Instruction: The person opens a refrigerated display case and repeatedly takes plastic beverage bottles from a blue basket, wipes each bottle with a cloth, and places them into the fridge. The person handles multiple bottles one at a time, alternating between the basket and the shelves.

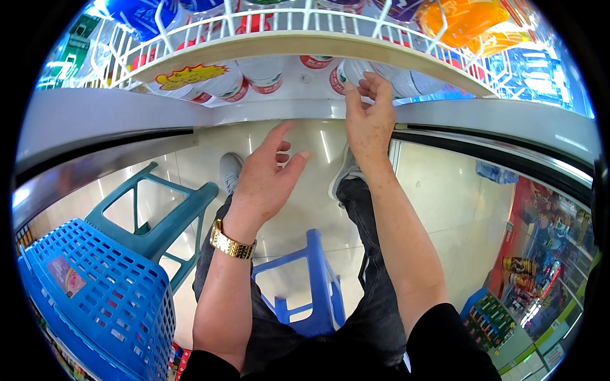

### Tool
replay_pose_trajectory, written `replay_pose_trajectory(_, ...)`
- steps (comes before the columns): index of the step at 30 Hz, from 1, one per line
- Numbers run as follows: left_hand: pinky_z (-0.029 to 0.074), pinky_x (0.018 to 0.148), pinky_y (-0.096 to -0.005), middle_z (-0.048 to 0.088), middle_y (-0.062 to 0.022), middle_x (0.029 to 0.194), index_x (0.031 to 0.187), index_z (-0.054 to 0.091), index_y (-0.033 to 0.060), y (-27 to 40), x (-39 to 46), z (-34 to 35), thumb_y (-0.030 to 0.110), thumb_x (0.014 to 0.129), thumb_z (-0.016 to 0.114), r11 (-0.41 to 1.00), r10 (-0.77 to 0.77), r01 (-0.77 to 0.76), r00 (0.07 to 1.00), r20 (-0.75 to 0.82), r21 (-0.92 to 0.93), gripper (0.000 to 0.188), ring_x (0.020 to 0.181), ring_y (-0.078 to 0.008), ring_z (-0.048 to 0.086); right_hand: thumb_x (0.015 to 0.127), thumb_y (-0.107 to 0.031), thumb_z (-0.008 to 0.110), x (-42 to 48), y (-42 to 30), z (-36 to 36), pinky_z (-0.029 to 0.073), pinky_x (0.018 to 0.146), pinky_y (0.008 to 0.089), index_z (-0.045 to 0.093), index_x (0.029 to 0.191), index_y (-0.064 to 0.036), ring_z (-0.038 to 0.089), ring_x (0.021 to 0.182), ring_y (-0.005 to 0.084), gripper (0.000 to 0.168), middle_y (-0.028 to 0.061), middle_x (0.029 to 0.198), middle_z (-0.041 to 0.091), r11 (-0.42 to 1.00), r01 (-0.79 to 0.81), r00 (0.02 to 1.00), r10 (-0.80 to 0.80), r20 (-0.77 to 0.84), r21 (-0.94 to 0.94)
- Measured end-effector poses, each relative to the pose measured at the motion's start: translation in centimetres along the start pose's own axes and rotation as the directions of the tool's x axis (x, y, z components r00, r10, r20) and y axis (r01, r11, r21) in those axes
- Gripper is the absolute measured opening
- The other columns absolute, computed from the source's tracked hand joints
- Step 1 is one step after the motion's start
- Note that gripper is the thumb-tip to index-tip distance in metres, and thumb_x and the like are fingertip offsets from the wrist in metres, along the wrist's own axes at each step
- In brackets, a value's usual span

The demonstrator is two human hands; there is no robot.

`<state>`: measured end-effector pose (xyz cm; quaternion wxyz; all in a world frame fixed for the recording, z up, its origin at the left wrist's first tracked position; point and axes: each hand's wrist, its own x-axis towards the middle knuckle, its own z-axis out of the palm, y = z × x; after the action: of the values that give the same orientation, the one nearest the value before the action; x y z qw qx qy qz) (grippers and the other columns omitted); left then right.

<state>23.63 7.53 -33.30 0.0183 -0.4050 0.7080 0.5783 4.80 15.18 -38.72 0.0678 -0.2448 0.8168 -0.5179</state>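
My left hand (269, 174), with a gold-coloured watch (232, 242) on its wrist, hangs over the tiled floor in front of an open refrigerated display cabinet. Its fingers are apart and nothing is in them. Further forward, my right hand (372, 112) reaches over the cabinet's sill (310, 110). The thumb and bent fingers are spread, right beside a clear plastic bottle (353, 69) with a red and white label; whether they touch it is unclear. More such bottles (261, 75) stand to the left on the cabinet floor. Above them runs a white wire shelf (267, 23).
Blue bottles (143, 16) and orange bottles (460, 21) fill the upper shelf. A yellow tag (190, 76) marks its front strip. Left are a blue plastic basket (100, 281) and a teal stool (157, 224). A blue stool (312, 281) stands between my legs; a glass door (429, 190) is at right.
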Motion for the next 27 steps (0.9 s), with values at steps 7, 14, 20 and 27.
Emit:
replay_pose_trajectory(7, 0.056, 0.091, -0.0395, 0.067, -0.0225, 0.126, 0.152, 0.047, 0.0101, -0.3, 0.2, 0.6, 0.036, 0.096, 0.071, 1.0, -0.006, 0.006, 1.0, -0.004, -0.013, 0.066, 0.106, -0.028, 0.069, 0.084, -0.028, 0.083, 1.9, -1.0, -1.8, 0.047, 0.095, 0.0443, 0.051, 0.129, 0.002, 0.057, 0.112, 0.0331, 0.063, 0.0196, 0.118, 0.057, 0.995, -0.04, 0.971, 0.017, -0.237, -0.093)
replay_pose_trajectory(14, 0.056, 0.091, -0.0387, 0.068, -0.0224, 0.126, 0.153, 0.047, 0.0095, -0.3, 0.1, 0.9, 0.036, 0.095, 0.071, 1.0, -0.019, 0.018, 1.0, 0.007, 0.023, 0.068, 0.106, -0.0273, 0.069, 0.08, -0.029, 0.085, 4.7, -1.1, -2.7, 0.045, 0.104, 0.0465, 0.057, 0.132, 0.001, 0.059, 0.121, 0.0401, 0.066, 0.0231, 0.128, 0.063, 0.976, 0.071, 0.995, -0.082, -0.048, -0.205)
replay_pose_trajectory(20, 0.056, 0.09, -0.0407, 0.068, -0.0229, 0.124, 0.152, 0.047, 0.0092, -0.9, 0.3, 1.1, 0.036, 0.095, 0.07, 0.999, 0.018, -0.018, 1.0, -0.013, 0.032, 0.067, 0.105, -0.0313, 0.07, 0.082, -0.027, 0.084, 5.1, -0.4, -2.0, 0.044, 0.106, 0.0475, 0.061, 0.131, 0.0, 0.057, 0.123, 0.0423, 0.061, 0.0253, 0.131, 0.061, 0.979, 0.099, 0.995, -0.103, -0.017, -0.179)
replay_pose_trajectory(27, 0.056, 0.09, -0.0372, 0.067, -0.0204, 0.125, 0.152, 0.047, 0.01, -0.5, 0.3, 0.9, 0.032, 0.096, 0.072, 0.998, 0.012, -0.011, 1.0, -0.007, 0.067, 0.065, 0.103, -0.0252, 0.07, 0.082, -0.027, 0.084, 4.1, -2.0, -1.4, 0.041, 0.109, 0.0494, 0.057, 0.135, 0.001, 0.051, 0.129, 0.0428, 0.066, 0.025, 0.134, 0.056, 0.975, -0.013, 0.996, -0.008, -0.09, -0.22)
